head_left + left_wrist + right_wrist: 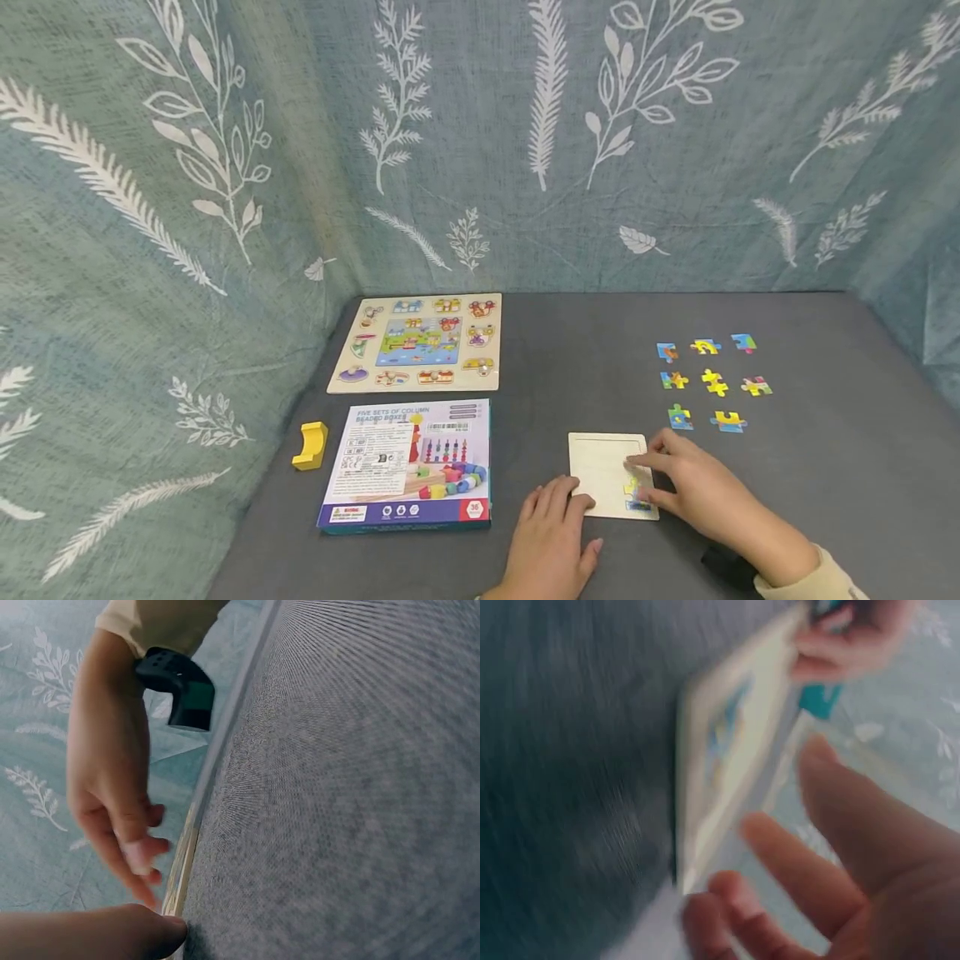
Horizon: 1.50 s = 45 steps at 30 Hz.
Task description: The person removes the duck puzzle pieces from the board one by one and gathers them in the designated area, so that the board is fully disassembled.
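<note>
A pale wooden puzzle board (600, 475) lies flat on the grey table. Jigsaw pieces (637, 504) in blue and yellow sit in its lower right corner. My left hand (551, 533) rests its fingertips on the board's left edge, and its thumb (97, 934) shows in the left wrist view. Over the board's right side hovers my right hand (701, 487), fingers loosely spread and apart from the pieces. The right wrist view, blurred, shows nothing between the right hand's (847, 877) thumb and fingers. How many pieces lie in the board, I cannot tell.
Several loose jigsaw pieces (714, 382) lie in rows at the back right. To the left stand a flat bead-toy box (408, 462) and a yellow arch block (310, 446). Behind the box lies a knobbed picture board (420, 343). A leaf-patterned curtain (480, 167) hangs behind the table.
</note>
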Available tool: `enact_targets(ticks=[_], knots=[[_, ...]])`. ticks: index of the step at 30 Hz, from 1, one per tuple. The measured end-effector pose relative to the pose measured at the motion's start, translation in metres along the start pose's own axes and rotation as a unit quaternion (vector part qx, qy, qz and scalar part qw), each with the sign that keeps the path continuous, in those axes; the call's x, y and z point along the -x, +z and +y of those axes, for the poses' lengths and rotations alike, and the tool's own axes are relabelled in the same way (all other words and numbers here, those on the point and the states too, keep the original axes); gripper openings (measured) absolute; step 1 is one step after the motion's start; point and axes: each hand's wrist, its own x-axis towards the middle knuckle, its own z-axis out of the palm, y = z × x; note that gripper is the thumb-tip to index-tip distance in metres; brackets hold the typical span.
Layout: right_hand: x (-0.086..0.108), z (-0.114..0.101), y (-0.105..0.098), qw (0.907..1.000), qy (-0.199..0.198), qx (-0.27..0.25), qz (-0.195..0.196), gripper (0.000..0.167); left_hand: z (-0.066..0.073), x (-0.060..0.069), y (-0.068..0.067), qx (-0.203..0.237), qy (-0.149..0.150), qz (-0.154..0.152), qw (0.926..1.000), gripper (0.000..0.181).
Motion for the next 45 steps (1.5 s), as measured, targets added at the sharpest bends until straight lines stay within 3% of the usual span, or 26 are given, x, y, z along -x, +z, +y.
enact_targets(ticks=[3,7,15,20,24,31,38,41,45], knots=[[0.005,-0.006,0.006,0.9993,0.001,0.032,-0.018,0.041,0.002,-0.002,0.001,0.001,0.003,-0.003,1.0000,0.046],[0.010,-0.006,0.012,0.9994,0.018,0.028,-0.011,0.037,0.003,-0.003,0.001,-0.001,0.004,-0.013,0.9999,0.045],[0.011,-0.005,0.017,0.9972,0.041,-0.062,-0.008,0.042,0.003,-0.004,-0.001,0.001,-0.001,-0.035,0.9994,0.044],[0.011,-0.008,0.019,0.9930,0.065,-0.092,-0.036,0.037,0.003,-0.003,0.000,-0.001,-0.001,-0.035,0.9994,0.045],[0.010,-0.005,0.016,0.9903,0.061,-0.112,-0.056,0.029,0.003,-0.004,0.000,-0.004,0.001,-0.029,0.9996,0.046],[0.007,0.008,-0.004,0.9840,0.074,-0.162,-0.011,0.037,0.002,-0.002,0.001,-0.011,0.015,0.005,0.9998,0.047],[0.001,0.046,-0.046,0.9749,0.171,-0.125,0.068,0.025,-0.001,-0.002,0.002,-0.005,0.025,0.033,0.9991,0.047],[0.004,0.064,-0.063,0.9651,0.217,-0.127,0.074,0.019,-0.001,-0.002,0.001,-0.005,0.023,0.033,0.9992,0.047],[0.010,0.088,-0.078,0.9501,0.274,-0.134,0.066,0.026,0.000,-0.002,0.000,-0.005,0.022,0.030,0.9993,0.047]])
